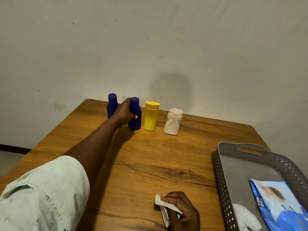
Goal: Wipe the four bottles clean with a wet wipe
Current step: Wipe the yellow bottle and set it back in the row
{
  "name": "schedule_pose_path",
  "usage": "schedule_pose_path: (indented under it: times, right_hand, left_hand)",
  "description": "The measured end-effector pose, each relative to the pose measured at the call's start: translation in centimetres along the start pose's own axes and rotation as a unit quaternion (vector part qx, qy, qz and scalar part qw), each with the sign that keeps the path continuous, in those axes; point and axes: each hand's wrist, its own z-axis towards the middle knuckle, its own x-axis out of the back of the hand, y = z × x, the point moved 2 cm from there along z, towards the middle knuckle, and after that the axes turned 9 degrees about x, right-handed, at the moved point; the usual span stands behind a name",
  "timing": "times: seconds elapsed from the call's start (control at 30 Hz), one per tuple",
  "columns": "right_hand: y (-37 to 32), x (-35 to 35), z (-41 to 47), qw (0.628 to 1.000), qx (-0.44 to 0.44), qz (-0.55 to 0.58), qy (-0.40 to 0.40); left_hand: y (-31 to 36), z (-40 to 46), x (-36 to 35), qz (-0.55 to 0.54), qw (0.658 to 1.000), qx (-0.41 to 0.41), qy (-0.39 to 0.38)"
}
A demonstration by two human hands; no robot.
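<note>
Near the wall, left hand (125, 112) grips an upright blue bottle (135, 114); right hand (182, 210) clutches a wipe (164, 208).

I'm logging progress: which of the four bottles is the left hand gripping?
The second blue bottle, beside the yellow bottle; the left hand wraps it, the others stand untouched.

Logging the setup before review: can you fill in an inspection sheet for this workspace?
Surface: wooden table, a few crumbs.
Job's things: four upright bottles in a row by the wall: blue bottle, second blue bottle, yellow bottle, dented white bottle; wipe.
Clutter: grey tray holding a wipes pack and a used wipe.
Grippers: left hand grips the second blue bottle; right hand holds the wipe.
Cables: nothing seen.
Surroundings: plain wall.
</note>
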Motion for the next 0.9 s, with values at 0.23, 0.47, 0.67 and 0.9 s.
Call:
schedule_pose_path:
  times: [0.23, 0.47, 0.67, 0.9]
  right_hand:
    - [-0.1, 0.1, 0.1, 1.0, 0.006, -0.011, -0.01]
    - [-0.2, 0.0, 0.0, 1.0, -0.012, 0.001, -0.014]
    - [-0.3, 0.2, 0.1, 1.0, -0.003, -0.001, -0.015]
    - [-0.1, 0.0, 0.0, 1.0, 0.012, 0.003, -0.005]
  left_hand:
    - [-0.1, 0.3, 0.2, -0.029, 0.999, -0.004, -0.023]
    - [0.7, 0.3, 0.3, -0.047, 0.998, -0.041, 0.011]
    - [3.7, -0.1, 0.0, 0.148, 0.966, -0.174, 0.119]
    - [6.1, -0.4, -2.1, 0.447, 0.857, -0.215, 0.139]
